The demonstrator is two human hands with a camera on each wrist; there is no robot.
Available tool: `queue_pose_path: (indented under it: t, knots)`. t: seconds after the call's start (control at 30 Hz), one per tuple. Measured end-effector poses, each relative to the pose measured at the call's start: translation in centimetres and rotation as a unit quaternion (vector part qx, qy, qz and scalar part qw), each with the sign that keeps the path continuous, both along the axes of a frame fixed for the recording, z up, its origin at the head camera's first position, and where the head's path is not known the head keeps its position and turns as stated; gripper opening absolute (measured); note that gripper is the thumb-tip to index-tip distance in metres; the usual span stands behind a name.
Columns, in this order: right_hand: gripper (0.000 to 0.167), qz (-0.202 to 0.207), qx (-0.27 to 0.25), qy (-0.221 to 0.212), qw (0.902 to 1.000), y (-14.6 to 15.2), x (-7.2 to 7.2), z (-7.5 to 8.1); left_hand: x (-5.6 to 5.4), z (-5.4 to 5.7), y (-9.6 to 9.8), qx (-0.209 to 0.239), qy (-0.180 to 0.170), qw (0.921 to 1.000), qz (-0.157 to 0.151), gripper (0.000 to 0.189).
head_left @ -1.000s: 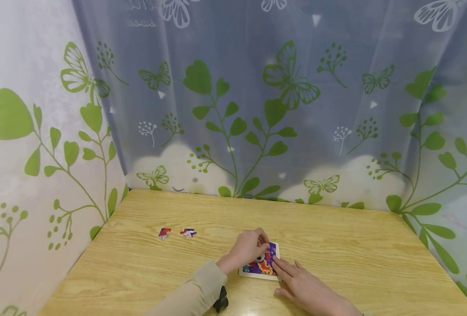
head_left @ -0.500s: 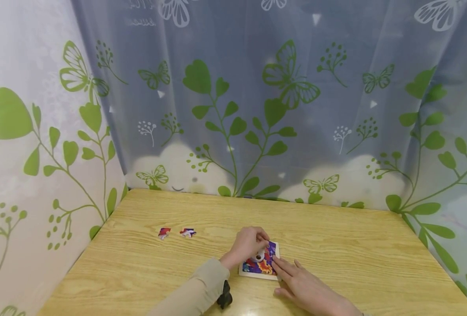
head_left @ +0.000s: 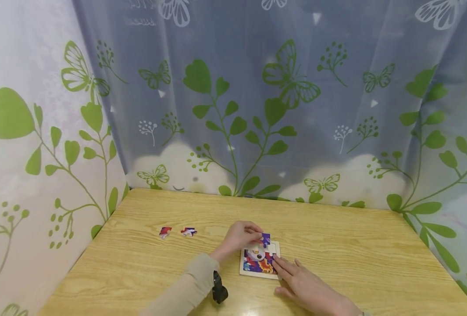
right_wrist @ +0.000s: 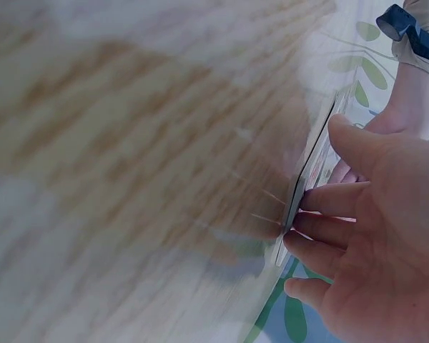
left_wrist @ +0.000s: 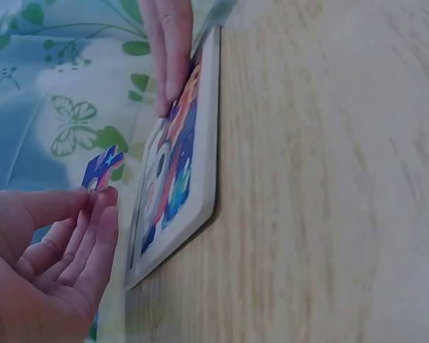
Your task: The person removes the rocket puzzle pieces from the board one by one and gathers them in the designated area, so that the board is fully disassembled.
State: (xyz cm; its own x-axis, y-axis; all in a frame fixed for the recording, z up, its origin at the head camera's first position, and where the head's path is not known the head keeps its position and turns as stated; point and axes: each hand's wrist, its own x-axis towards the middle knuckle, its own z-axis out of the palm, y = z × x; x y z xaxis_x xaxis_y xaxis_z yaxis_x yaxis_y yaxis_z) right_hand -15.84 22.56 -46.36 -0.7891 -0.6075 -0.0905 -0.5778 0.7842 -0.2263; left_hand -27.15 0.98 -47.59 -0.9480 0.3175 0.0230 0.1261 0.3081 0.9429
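My left hand [head_left: 241, 236] pinches a purple jigsaw piece [head_left: 266, 239] between thumb and fingers, at the far edge of a small framed puzzle [head_left: 253, 275]. In the left wrist view the jigsaw piece [left_wrist: 102, 168] stands tilted, apart from the puzzle's pale frame [left_wrist: 206, 193]. A pale bare gap shows in the puzzle's upper right; a white round figure and orange flames fill much of the rest. My right hand [head_left: 306, 281] lays straight fingers on the puzzle's right edge. The right wrist view shows those fingertips [right_wrist: 294, 243] right at the board's side.
Two loose jigsaw pieces, one mostly red [head_left: 165, 232] and one purple and white [head_left: 188, 231], lie on the wooden table [head_left: 336, 237] to the left. A curtain [head_left: 233, 109] with green leaves and butterflies borders the table. A black device [head_left: 219, 287] is strapped to the left wrist.
My left hand has lifted the purple jigsaw piece off the puzzle's upper right and drawn it slightly away, baring the gap there. The right hand has stayed in place.
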Motion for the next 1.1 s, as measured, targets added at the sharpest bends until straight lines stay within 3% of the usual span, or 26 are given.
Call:
queue_pose_path:
  t: [0.4, 0.73, 0.93, 1.1]
  knots:
    - [0.068, 0.005, -0.002, 0.003, 1.0000, 0.1, 0.0, 0.0, -0.9, 0.1, -3.8, 0.019, -0.011, 0.9995, 0.022, 0.014]
    - [0.068, 0.015, -0.004, 0.008, 0.9999, 0.1, -0.1, -0.1, -1.2, 0.6, -7.8, -0.020, -0.007, 0.9967, 0.078, 0.012]
    - [0.068, 0.020, -0.011, 0.010, 0.9997, 0.1, 0.0, 0.1, -1.6, 0.8, -10.3, -0.015, -0.019, 0.9922, 0.123, 0.009]
    - [0.068, 0.012, -0.008, 0.001, 0.9999, 0.1, -0.1, 0.0, -1.6, 0.8, -11.7, -0.046, -0.019, 0.9899, 0.133, 0.008]
